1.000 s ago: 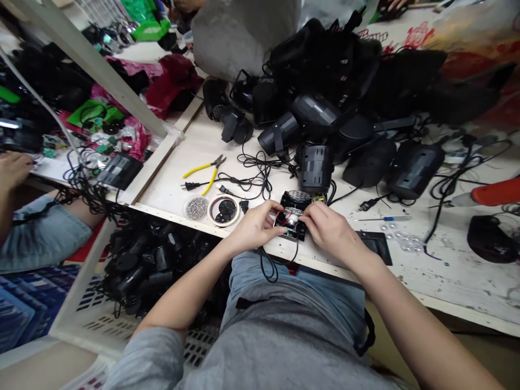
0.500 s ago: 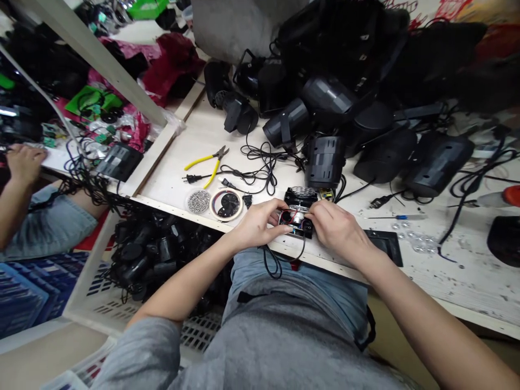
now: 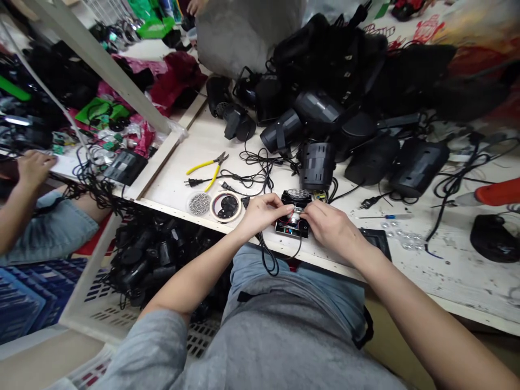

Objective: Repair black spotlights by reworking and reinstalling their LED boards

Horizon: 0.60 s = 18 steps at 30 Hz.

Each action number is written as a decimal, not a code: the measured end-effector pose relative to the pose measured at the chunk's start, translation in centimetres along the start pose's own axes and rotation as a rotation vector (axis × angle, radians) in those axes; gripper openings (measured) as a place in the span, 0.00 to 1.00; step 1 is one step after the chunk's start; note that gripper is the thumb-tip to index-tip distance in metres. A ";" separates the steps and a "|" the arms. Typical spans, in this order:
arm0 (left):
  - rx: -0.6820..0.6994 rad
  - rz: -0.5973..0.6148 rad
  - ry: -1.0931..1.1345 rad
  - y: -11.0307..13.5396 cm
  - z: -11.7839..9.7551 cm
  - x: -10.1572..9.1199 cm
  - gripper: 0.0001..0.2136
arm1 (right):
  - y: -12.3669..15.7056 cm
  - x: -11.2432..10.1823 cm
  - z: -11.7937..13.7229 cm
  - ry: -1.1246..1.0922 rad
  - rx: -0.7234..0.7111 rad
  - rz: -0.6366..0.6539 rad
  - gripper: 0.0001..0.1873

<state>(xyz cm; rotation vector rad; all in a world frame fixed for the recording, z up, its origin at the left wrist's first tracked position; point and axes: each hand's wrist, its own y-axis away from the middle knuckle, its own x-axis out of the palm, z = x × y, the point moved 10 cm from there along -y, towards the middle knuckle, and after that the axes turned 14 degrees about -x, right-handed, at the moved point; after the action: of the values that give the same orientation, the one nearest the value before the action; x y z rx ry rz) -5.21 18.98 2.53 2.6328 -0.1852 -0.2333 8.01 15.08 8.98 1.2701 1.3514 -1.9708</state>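
Note:
A small black device chassis (image 3: 290, 227) with a round clear lens disc, a motor-like silver part and thin red wires lies at the table's front edge. From the left, my left hand (image 3: 266, 213) pinches at the wires or the silver part, its thumb and index finger together over the chassis. My right hand (image 3: 327, 222) is closed on the other side of the same silver part (image 3: 296, 215). The fingertips hide exactly what each hand grips. A black cable (image 3: 268, 260) hangs from the device over the edge.
Yellow-handled cutting pliers (image 3: 211, 168), a tub of screws (image 3: 199, 203) and a ring-shaped roll (image 3: 225, 207) lie to the left. Black lamp housings (image 3: 317, 165) are heaped behind. A screwdriver (image 3: 385, 216), clear lenses (image 3: 406, 238) and a red power driver (image 3: 495, 192) are right. Another person's hand (image 3: 34, 168) rests far left.
My left thumb has lifted from the chassis's front edge to the wires and silver part in the middle. My right hand stays at the silver part. The view has shifted slightly.

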 end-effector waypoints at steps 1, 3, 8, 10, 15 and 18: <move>0.001 -0.006 0.019 0.0 0.1 0.1 0.18 | 0.0 0.0 0.0 -0.001 -0.001 0.000 0.12; -0.010 -0.001 0.056 0.1 0.3 0.2 0.18 | 0.1 0.1 0.0 -0.001 0.001 0.005 0.13; -0.047 0.032 0.075 -0.1 0.8 0.4 0.19 | 0.2 0.5 0.0 0.007 0.014 0.027 0.13; -0.031 0.030 0.053 -0.2 0.6 0.4 0.19 | 0.1 0.5 0.0 0.015 0.019 0.032 0.13; 0.055 -0.073 0.059 1.2 0.3 -1.3 0.16 | 0.1 -1.0 0.4 0.058 0.019 0.041 0.12; 0.109 -0.189 0.074 3.6 0.7 -2.6 0.15 | -0.4 -3.0 0.7 0.101 0.044 0.013 0.08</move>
<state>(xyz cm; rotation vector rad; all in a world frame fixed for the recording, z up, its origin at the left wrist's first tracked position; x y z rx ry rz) -8.19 15.95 3.99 2.7637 0.0778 -0.1934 8.88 14.23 11.81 1.4123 1.3492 -1.9613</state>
